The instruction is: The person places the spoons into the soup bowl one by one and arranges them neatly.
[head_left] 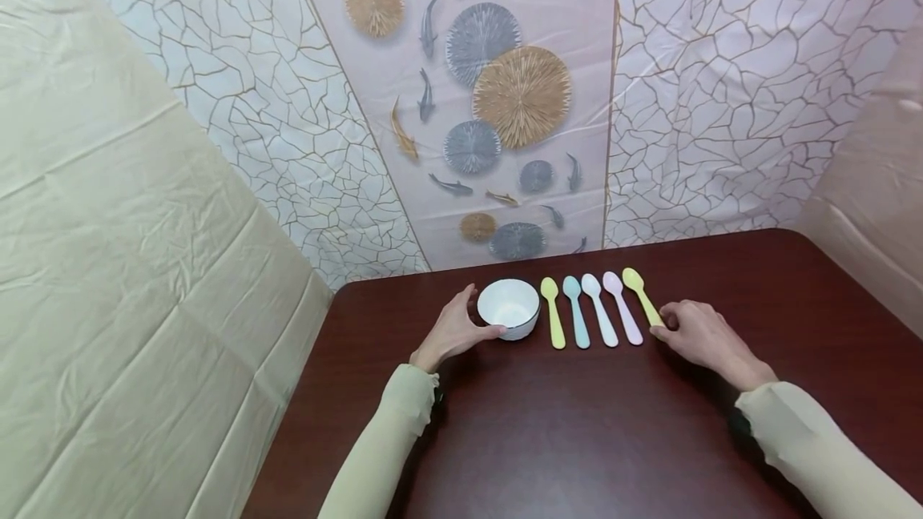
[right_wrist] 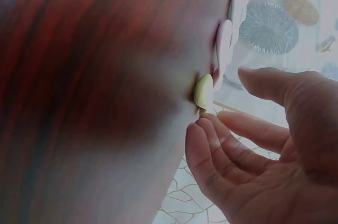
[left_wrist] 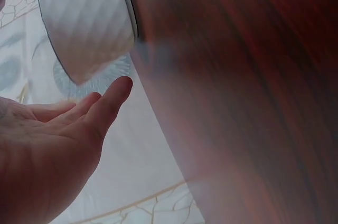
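A white bowl (head_left: 509, 307) with a thin dark rim stands upright near the back of the table. My left hand (head_left: 454, 330) spreads around its left side, thumb by the near edge. In the left wrist view the straight fingers (left_wrist: 113, 100) are apart from the bowl's textured wall (left_wrist: 87, 23). At the right end of a row of spoons lies a yellow spoon (head_left: 638, 287). My right hand (head_left: 705, 336) is at its handle end; in the right wrist view the fingertips (right_wrist: 196, 137) are right by the handle, with the thumb (right_wrist: 261, 82) held away from them.
Between bowl and right hand, another yellow spoon (head_left: 553, 315), a teal spoon (head_left: 577, 313), a white spoon (head_left: 600, 312) and a pink spoon (head_left: 623, 309) lie side by side. The dark red-brown table (head_left: 562, 431) extends toward me. A patterned wall covering (head_left: 519, 183) rises behind its back edge.
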### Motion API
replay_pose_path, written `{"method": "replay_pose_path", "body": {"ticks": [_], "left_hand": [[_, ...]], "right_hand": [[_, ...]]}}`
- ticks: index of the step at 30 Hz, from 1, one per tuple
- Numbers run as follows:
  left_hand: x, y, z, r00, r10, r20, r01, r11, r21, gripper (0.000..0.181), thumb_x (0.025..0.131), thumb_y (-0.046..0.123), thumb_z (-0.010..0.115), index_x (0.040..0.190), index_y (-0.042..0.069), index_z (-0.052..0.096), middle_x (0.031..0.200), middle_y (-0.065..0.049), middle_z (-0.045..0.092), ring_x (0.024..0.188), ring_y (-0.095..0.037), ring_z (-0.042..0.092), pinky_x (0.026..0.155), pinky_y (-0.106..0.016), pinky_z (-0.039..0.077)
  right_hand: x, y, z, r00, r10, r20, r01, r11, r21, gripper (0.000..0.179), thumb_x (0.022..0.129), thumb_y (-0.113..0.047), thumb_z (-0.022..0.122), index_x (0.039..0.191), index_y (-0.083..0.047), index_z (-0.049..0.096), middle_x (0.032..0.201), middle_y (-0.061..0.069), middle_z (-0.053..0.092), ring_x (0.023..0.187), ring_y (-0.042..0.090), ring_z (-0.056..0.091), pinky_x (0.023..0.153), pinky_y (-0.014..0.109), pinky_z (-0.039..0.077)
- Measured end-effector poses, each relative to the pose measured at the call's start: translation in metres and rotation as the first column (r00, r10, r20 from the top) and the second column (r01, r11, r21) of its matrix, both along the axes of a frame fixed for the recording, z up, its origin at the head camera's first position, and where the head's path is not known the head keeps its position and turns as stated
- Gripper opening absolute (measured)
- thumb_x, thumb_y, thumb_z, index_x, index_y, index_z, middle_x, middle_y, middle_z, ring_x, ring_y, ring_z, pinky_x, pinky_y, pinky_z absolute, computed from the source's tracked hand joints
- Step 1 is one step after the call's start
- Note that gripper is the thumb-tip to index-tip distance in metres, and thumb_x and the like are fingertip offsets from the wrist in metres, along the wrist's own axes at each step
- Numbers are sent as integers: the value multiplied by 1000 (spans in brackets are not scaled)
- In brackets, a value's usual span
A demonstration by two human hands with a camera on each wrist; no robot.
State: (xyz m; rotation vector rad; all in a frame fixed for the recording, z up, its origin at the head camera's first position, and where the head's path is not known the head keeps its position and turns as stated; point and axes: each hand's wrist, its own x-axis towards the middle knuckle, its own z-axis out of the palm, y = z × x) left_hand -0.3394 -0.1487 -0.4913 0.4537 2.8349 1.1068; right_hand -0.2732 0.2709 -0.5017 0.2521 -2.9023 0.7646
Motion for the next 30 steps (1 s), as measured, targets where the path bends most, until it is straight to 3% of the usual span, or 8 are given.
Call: {"method": "replay_pose_path", "body": {"ticks": [7,14,22,30], "left_hand": [[-7,16,-1,1000,7,-7,-8,1000,-30,121,83,54,90,173,4,26,176,-20,38,163,-39,39,128,-59,41],[-11,24,-8,1000,7,0,-7,999,-33,120,82,52,92,172,2,28,174,-23,39,158,-42,43,125,-59,44],[-12,27,-12,1000,23,6,-23,999,-37,121,82,52,92,172,3,27,173,-24,40,160,-43,40,125,-60,43],[-13,28,-14,1000,28,-7,-28,999,-17,120,81,52,93,171,2,30,171,-25,42,158,-45,43,124,-61,44]], "right_hand": [[-3,-2,0,1000,-28,11,28,1000,-6,17,95,-16,78,93,1,76,75,5,66,71,22,54,64,35,42],[-6,-7,-3,994,-90,59,92,995,-31,38,97,-17,72,65,-13,52,61,-7,32,62,17,39,58,32,31],[-8,-11,-5,985,-137,102,142,989,-47,43,96,-18,73,60,-15,50,59,-6,34,60,19,43,58,32,35],[-11,-10,-7,987,-131,93,136,990,-45,47,94,-15,73,55,-17,48,56,-8,32,57,16,42,58,31,35]]}}
